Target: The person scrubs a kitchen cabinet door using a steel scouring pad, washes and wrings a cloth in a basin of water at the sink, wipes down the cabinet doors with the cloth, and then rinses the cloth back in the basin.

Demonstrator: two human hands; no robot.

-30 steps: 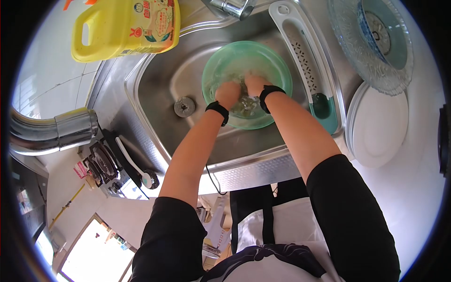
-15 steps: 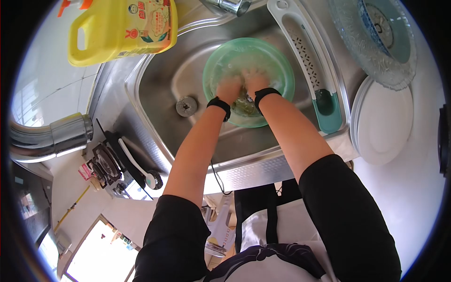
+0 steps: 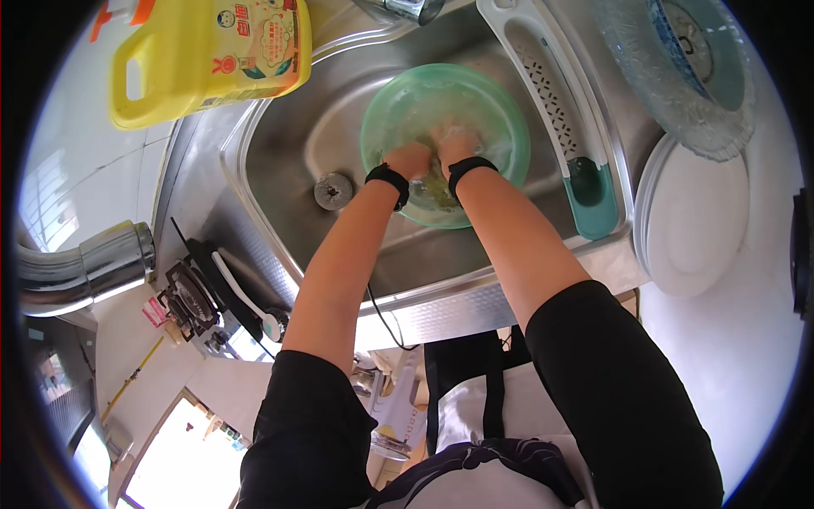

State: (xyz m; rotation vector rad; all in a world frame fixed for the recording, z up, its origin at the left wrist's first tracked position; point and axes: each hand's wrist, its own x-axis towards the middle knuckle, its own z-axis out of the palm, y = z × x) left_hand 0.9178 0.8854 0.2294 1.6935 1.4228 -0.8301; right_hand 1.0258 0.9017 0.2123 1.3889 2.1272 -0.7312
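While greenish stuff (image 3: 437, 192) (underwater) lies between left grip (image 3: 410, 159) and right grip (image 3: 455, 142), closure's unclear.

There is room to pass left of the green basin (image 3: 510, 114), but the strainer (image 3: 549, 110) crowds its right.

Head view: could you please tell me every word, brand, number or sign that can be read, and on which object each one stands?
"白猫", as far as I can read: red characters on the yellow jug.
Smaller print on the yellow jug: too small and blurred to read.
Mark in the bluish dish: I cannot tell whether it is writing.
No number is readable.
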